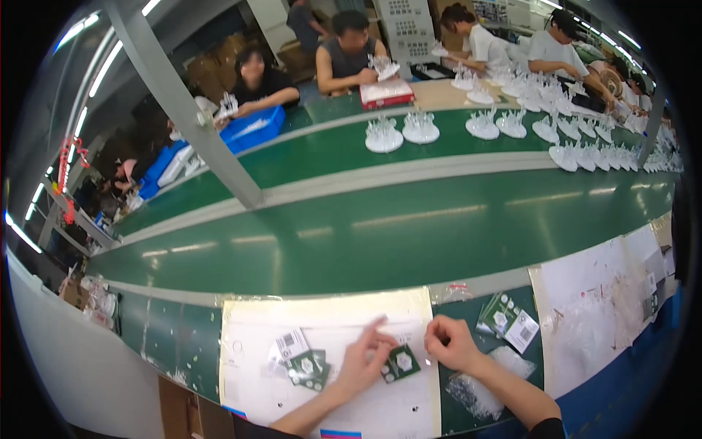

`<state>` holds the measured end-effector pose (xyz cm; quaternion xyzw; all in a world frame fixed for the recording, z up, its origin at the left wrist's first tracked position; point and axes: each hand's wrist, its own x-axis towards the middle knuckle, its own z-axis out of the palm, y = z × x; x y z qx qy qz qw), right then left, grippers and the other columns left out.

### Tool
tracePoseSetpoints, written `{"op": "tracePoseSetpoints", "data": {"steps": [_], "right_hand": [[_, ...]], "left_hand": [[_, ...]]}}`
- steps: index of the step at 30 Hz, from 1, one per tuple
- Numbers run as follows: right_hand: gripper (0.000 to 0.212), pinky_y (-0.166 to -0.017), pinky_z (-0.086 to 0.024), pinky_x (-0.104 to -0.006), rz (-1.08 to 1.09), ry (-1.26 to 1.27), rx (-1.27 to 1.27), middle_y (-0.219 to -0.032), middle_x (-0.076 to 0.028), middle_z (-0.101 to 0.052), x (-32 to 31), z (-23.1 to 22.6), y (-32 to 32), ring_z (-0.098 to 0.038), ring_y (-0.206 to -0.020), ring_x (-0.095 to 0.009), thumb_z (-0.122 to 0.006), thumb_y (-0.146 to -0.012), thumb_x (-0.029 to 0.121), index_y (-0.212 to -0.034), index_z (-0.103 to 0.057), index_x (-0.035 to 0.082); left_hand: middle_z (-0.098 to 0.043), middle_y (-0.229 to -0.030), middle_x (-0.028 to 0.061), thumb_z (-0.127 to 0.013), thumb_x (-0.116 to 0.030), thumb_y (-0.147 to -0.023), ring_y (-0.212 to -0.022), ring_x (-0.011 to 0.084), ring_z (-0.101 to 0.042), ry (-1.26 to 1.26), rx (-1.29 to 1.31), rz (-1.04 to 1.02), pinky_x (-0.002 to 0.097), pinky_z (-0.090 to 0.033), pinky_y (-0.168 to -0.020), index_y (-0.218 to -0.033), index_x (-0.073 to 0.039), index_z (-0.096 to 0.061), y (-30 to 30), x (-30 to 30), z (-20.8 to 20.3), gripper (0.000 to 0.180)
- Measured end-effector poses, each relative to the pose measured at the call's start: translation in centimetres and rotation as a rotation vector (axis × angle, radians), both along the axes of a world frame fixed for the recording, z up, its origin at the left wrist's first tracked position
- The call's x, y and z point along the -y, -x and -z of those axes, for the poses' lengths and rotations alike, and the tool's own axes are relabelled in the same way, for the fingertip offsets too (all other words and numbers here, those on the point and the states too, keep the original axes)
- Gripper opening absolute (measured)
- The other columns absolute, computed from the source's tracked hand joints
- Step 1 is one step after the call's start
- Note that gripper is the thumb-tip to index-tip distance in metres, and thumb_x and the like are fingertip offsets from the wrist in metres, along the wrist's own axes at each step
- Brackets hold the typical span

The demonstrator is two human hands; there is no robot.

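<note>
My left hand is over the white work sheet, its fingers apart and partly stretched. Its fingertips meet the left edge of a small green card with a pale hexagon; I cannot tell whether the card is lifted. Just right of that card is my right hand, fingers curled in with thumb and forefinger close together. A tiny pale speck shows by its fingertips, too small to name. Left of my left hand lies a loose pile of green cards and a white barcode label.
More green cards and clear plastic bags lie to my right, beside another white sheet. Past the bench runs a green conveyor belt. Across it, several people handle white figures on round bases, near a blue bin.
</note>
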<state>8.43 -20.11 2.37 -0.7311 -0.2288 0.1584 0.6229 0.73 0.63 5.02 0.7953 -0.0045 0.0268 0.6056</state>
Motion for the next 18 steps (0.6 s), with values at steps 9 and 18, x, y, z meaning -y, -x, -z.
{"op": "tracePoseSetpoints", "data": {"steps": [9, 18], "right_hand": [[0.008, -0.045, -0.04, -0.023, -0.039, 0.024, 0.074, -0.057, -0.001, -0.054, -0.2, -1.2, -0.1, -0.05, -0.048, -0.007, -0.061, -0.078, 0.005, -0.079, -0.054, 0.003], [0.009, -0.048, -0.043, -0.0249, -0.078, 0.051, 0.122, -0.059, -0.003, -0.054, 0.4, -1.6, 0.8, -0.052, -0.05, -0.011, -0.063, -0.076, 0.007, -0.079, -0.054, 0.004]], "left_hand": [[-0.062, -0.076, 0.0071, -0.049, -0.003, -0.091, -0.064, 0.0115, -0.058, 0.117, 0.067, 0.086, 0.0242, -0.05, -0.061, -0.136, 0.001, -0.036, -5.5, -1.8, -10.8, 0.048], [-0.063, -0.102, 0.0129, -0.06, -0.003, -0.082, -0.095, 0.025, -0.06, -0.336, 0.306, 0.138, 0.0344, -0.047, -0.086, -0.117, -0.001, -0.054, -1.0, 3.0, 0.4, 0.036]]}}
